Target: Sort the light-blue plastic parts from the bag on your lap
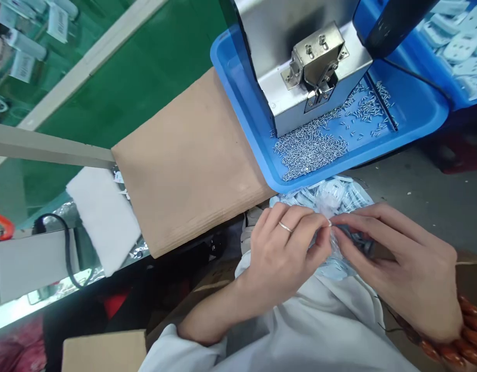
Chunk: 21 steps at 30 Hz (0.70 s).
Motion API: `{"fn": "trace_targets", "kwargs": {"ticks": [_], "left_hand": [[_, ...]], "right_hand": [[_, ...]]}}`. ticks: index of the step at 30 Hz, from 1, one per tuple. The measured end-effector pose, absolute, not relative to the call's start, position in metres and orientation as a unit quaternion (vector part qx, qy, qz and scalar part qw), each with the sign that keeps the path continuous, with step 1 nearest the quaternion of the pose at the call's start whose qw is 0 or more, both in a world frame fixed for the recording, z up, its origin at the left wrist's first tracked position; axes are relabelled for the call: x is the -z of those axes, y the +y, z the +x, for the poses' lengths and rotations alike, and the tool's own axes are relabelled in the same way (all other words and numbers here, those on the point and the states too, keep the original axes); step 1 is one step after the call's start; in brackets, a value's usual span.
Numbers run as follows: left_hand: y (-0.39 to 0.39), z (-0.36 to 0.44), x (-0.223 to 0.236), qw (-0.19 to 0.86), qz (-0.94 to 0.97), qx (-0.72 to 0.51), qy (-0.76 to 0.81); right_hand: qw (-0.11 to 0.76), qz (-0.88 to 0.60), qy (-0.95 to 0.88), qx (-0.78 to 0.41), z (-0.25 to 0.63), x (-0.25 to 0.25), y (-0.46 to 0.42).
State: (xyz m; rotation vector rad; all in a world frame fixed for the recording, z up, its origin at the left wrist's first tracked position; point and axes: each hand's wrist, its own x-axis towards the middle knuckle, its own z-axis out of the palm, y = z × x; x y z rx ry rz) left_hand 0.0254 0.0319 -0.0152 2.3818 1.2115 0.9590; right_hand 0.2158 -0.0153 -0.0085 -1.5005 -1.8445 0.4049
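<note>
A clear plastic bag [352, 194] filled with pale blue plastic parts rests against my lap, just below the blue tray. My left hand [283, 250], with a ring on one finger, is closed in a pinch at the bag's twisted top. Opposite it, my right hand [403, 258] pinches the same small whitish end between thumb and forefinger. The fingertips of both hands nearly meet there. My hands and forearms hide part of the bag's lower side.
Small screws [312, 152] lie in the blue tray [411, 137] around a metal screw-feeding machine [316, 57]. Flat cardboard [195, 160] covers the bench at left. Another blue bin [461, 93] holds pale plastic parts. A metal post [48, 147] crosses the left side.
</note>
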Motion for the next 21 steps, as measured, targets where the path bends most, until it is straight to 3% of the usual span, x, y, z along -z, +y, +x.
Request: {"fn": "trace_targets", "kwargs": {"ticks": [12,21], "left_hand": [[0.048,0.035,-0.009,-0.013,0.915,-0.123,0.384],[0.049,0.024,0.004,-0.015,0.905,-0.172,0.389]], "right_hand": [[0.366,-0.59,-0.709,-0.124,0.208,0.016,-0.02],[0.377,-0.567,-0.724,-0.111,0.203,0.023,-0.015]]}}
